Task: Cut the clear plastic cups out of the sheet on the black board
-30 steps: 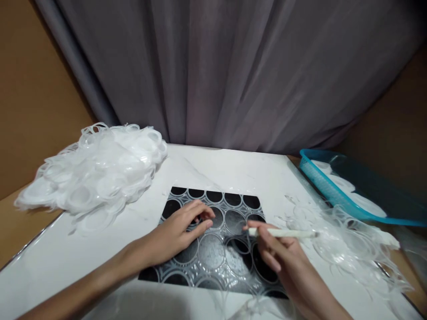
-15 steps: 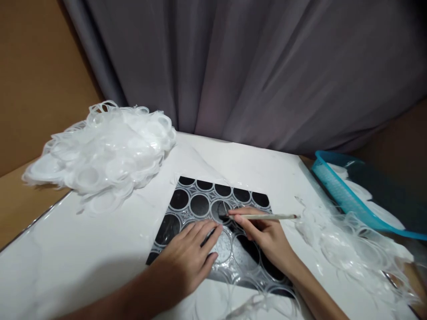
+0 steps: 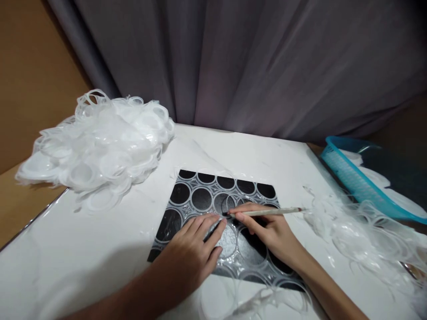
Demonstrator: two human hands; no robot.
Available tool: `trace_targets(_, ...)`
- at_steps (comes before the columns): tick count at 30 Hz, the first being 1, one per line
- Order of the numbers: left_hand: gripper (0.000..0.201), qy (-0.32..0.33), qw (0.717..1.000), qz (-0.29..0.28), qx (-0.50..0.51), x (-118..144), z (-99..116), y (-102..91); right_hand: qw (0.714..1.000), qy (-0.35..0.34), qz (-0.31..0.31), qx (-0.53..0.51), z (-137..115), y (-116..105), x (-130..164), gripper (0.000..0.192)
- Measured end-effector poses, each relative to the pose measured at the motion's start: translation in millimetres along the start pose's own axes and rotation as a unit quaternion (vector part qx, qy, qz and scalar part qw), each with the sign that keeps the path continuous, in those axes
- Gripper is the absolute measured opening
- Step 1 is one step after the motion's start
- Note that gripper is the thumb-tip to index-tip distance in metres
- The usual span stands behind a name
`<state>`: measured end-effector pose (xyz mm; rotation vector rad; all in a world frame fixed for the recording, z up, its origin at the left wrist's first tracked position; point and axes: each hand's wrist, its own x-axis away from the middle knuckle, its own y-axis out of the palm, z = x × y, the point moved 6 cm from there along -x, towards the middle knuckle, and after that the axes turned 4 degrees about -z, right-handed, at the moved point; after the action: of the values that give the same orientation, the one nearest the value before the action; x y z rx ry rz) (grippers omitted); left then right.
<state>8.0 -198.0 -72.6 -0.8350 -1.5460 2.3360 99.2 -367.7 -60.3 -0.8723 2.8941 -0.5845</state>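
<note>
A thin white pen-like tool (image 3: pixel 267 212) lies pinched in the right hand (image 3: pixel 267 233), fingers clenched round it, tip touching the clear plastic sheet of moulded circles (image 3: pixel 207 200) on a black mat, mid-surface. The left hand (image 3: pixel 193 253) presses flat on the sheet, fingers released. Heaped clear rings (image 3: pixel 96 151) lie far left; a blue basket (image 3: pixel 353 178) sits right.

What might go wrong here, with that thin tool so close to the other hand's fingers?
The slim tool in the right hand has its tip almost at the left hand fingertips, so a slip might nick them. The clear plastic sheet looks thin; pressing hard might tear a ring instead of freeing it. Loose cut scraps lie beside the right forearm and might get swept off the white table.
</note>
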Motion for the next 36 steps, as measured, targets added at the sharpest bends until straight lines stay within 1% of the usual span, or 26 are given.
trace_targets(4,0.051,-0.006,1.0,-0.009,-0.013,0,0,0.5,0.999,-0.031,-0.011,0.014,-6,2,-1,0.022)
trace_targets(8,0.049,0.003,0.999,-0.012,-0.033,-1,2,0.5,0.993,-0.104,-0.036,0.051,-16,7,4,0.022)
trace_targets(10,0.048,0.009,0.999,-0.013,-0.041,-1,2,0.1,0.989,-0.128,-0.031,0.066,-20,8,7,0.023)
trace_targets(14,0.048,0.012,0.999,-0.006,-0.046,-1,3,-1.5,0.991,-0.112,0.002,0.066,-18,4,8,0.021)
trace_targets(20,0.05,0.001,0.998,0.007,-0.061,-2,5,-4.0,0.997,-0.069,-0.024,0.032,-10,4,3,0.021)
trace_targets(27,0.046,-0.008,0.998,-0.006,-0.068,-2,6,-5.5,0.997,-0.061,-0.02,0.036,-9,4,2,0.021)
trace_targets(29,0.047,-0.009,0.997,-0.005,-0.073,-2,6,-6.2,0.995,-0.088,-0.024,0.047,-12,4,3,0.021)
trace_targets(31,0.047,-0.015,0.997,-0.004,-0.074,-2,7,-6.7,0.987,-0.139,-0.03,0.077,-16,5,7,0.022)
trace_targets(33,0.043,-0.021,0.997,-0.005,-0.073,-3,8,-6.5,0.966,-0.202,-0.047,0.156,-21,10,15,0.03)
trace_targets(34,0.041,-0.02,0.997,-0.002,-0.072,-3,8,-6.5,0.947,-0.23,-0.056,0.215,-22,14,20,0.035)
trace_targets(36,0.038,-0.016,0.997,0.008,-0.07,-3,10,-6.4,0.9,-0.265,-0.061,0.341,-21,22,29,0.045)
